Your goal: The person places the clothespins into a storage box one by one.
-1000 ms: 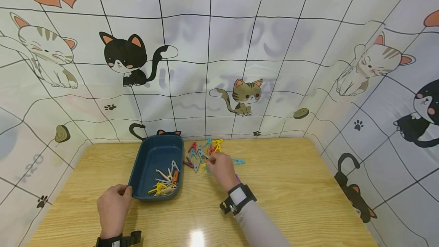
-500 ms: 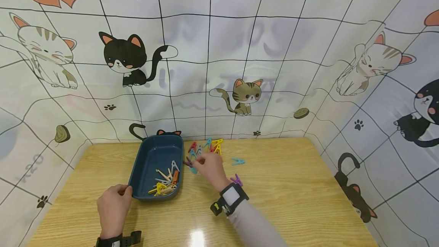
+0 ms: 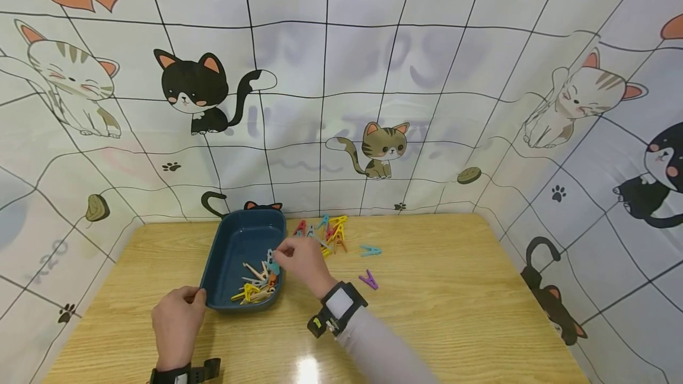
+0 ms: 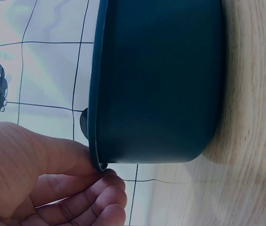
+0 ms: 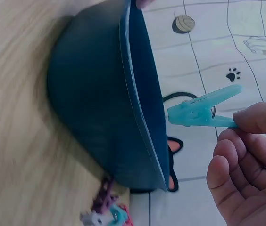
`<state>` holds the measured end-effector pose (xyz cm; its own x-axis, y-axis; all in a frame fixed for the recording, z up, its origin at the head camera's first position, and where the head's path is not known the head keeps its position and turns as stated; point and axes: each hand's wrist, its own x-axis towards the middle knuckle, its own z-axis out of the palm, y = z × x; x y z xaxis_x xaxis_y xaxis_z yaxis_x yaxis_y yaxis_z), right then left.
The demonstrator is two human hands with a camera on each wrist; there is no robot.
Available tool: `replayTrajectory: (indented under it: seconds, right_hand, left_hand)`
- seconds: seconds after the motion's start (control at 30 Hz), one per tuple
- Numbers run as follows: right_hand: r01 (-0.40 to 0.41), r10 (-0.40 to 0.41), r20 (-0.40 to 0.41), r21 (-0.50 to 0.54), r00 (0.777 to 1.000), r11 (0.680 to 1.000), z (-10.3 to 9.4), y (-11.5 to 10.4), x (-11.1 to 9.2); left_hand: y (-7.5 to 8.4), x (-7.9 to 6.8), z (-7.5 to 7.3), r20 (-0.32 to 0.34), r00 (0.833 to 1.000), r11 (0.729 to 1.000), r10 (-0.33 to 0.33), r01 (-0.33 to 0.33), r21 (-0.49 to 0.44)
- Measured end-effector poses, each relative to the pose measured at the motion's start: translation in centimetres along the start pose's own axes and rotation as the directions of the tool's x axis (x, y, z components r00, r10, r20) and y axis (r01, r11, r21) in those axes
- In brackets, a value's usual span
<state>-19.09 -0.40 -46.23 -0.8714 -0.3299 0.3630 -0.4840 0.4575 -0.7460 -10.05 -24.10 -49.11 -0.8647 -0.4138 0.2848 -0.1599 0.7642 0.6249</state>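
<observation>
A deep blue plastic basin (image 3: 217, 253) stands on the table, with several clothespins (image 3: 258, 294) in its near end: yellow, wooden, grey and orange. My left hand (image 3: 178, 319) pinches the basin's near left corner rim between thumb and index finger. My right hand (image 3: 304, 262) is over the basin's right rim. Between its thumb and index finger it pinches one leg of a turquoise clothespin (image 5: 201, 110), whose jaw end points over the basin's opening. The other fingers of that hand are curled below and hold nothing in the right wrist view.
Right of the basin lies a loose heap of clothespins (image 3: 337, 230) in red, yellow, blue and orange, partly behind my right hand. A light blue clothespin (image 3: 370, 250) and a purple clothespin (image 3: 369, 280) lie apart on the wooden table (image 3: 443, 301). A cat-patterned cloth (image 3: 299, 123) rises behind.
My right hand has moved left from the heap to the basin's rim, bringing the turquoise clothespin with it. The left hand has stayed on the rim.
</observation>
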Motion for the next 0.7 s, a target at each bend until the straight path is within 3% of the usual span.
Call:
replayTrajectory:
  seconds: [0.43, 0.7]
  right_hand:
    - [-0.095, 0.085, 0.132, 0.074, 0.988, 0.993, 3.7, -1.8, -0.1]
    - [-0.034, 0.025, 0.169, 0.046, 0.985, 0.998, 4.5, -2.5, -0.1]
  left_hand:
    - [0.2, 0.1, 0.0, -0.009, 1.000, 1.000, 0.004, -0.004, 0.006]
    - [0.2, 0.0, 0.0, -0.019, 1.000, 1.000, 0.009, -0.009, -0.001]
